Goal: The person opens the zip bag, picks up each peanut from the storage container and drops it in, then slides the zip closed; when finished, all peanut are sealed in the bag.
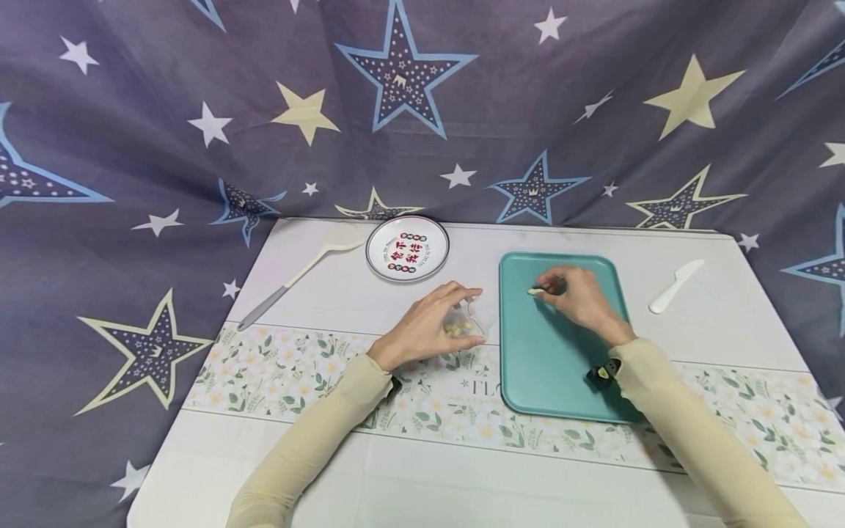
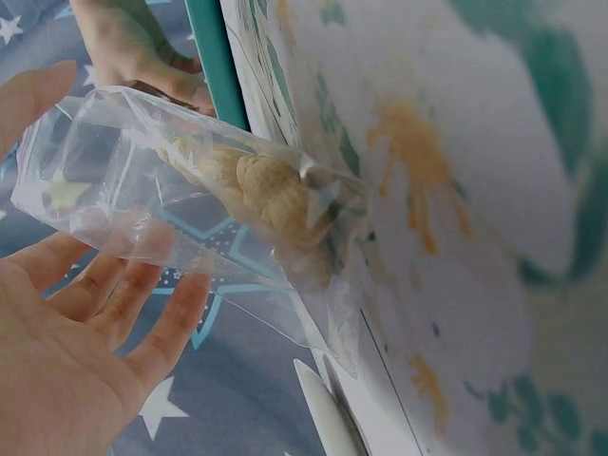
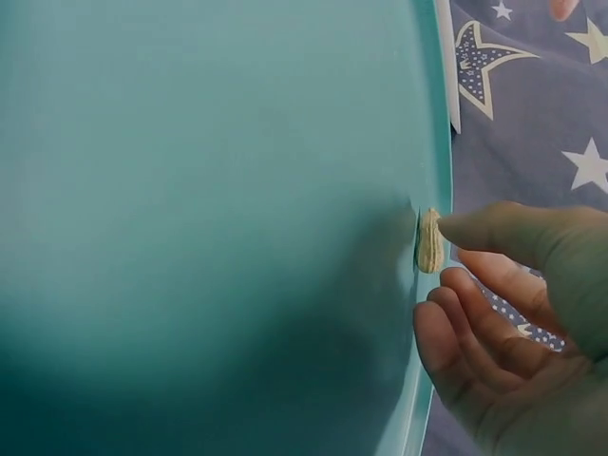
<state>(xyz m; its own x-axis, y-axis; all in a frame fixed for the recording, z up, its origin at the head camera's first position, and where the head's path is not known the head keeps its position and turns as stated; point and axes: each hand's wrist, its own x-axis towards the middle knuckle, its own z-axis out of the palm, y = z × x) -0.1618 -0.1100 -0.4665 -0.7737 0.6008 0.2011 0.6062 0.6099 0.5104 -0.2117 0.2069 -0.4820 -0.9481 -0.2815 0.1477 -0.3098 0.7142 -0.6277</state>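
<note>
A clear plastic bag [image 2: 104, 190] with several unshelled peanuts [image 2: 280, 199] at its bottom stands on the table, left of a teal tray [image 1: 541, 367]. Around it my left hand [image 1: 429, 323] is spread wide, thumb near the bag's mouth and straight fingers along its other side. Over the tray's upper part, my right hand [image 1: 581, 297] pinches one peanut [image 3: 430, 240] at the tips of thumb and forefinger, close to the tray's surface. The thumb hides the forefinger's tip in the right wrist view; the other fingers are curved below it.
Behind the left hand lies a round white plate [image 1: 379, 246] with red lettering. A grey-handled white spatula [image 1: 300, 275] rests left of it. To the tray's right is a white plastic knife [image 1: 676, 287]. A star-patterned curtain [image 1: 502, 110] hangs along the table's back edge.
</note>
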